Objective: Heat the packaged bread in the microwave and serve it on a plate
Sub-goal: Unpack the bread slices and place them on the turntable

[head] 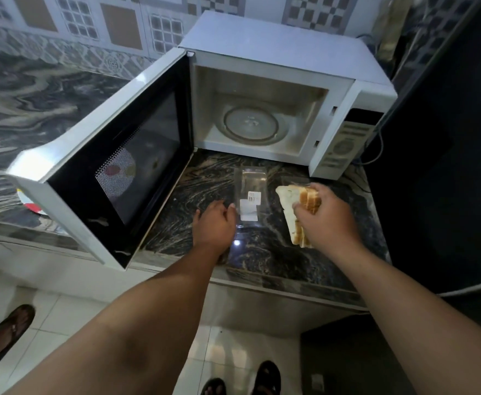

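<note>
My right hand (323,213) grips a stack of white bread slices (290,206) above the dark marble counter, right of centre. A clear plastic bread package (250,195) with a white label lies flat on the counter in front of the microwave. The fingertips of my left hand (215,220) rest on the package's left edge. The white microwave (276,89) stands at the back with its door (113,155) swung wide to the left. Its glass turntable (250,124) is bare. A plate's coloured rim (26,202) peeks out from behind the door at the left.
The dark marble counter (262,252) ends at a front edge near my forearms. A dark wall or appliance (447,166) bounds the right side. A cable (376,149) hangs beside the microwave's control panel. Another person's sandalled foot (8,332) stands on the tiled floor at the left.
</note>
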